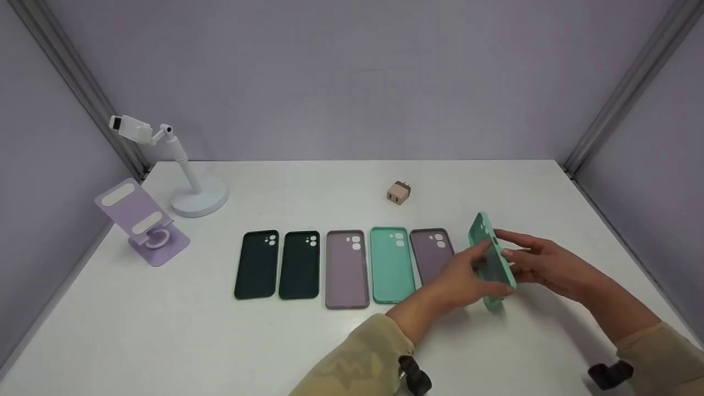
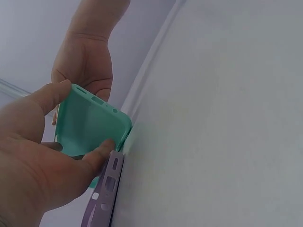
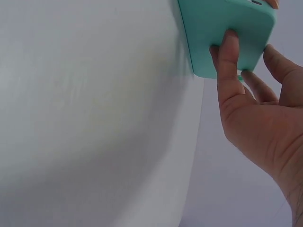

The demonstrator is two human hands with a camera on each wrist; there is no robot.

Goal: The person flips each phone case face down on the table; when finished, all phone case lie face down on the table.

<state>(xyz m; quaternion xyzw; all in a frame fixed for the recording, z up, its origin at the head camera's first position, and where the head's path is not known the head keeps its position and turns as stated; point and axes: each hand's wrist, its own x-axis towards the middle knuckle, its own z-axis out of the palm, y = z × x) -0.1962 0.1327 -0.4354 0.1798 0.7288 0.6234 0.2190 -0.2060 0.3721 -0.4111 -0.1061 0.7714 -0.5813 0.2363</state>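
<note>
A mint green phone case point(image 1: 496, 268) stands tilted up on one long side at the right of the row, low over the white table. My left hand point(image 1: 454, 279) grips it, thumb at one end and fingers at its inner face. From the other side, my right hand point(image 1: 555, 268) holds it, with fingertips on its back and the thumb at its edge in the right wrist view. Right beside the left hand lies a mauve phone case point(image 1: 430, 253), partly covered by that hand. The left wrist view shows the green case point(image 2: 90, 120) open side toward the camera.
Leftward in the row lie another mint case point(image 1: 391, 269), a larger mauve case point(image 1: 347, 275) and two dark green cases point(image 1: 300, 269). A charger plug point(image 1: 399, 192) sits behind them. At the far left stand a purple phone stand point(image 1: 135, 214) and a white phone stand point(image 1: 199, 197).
</note>
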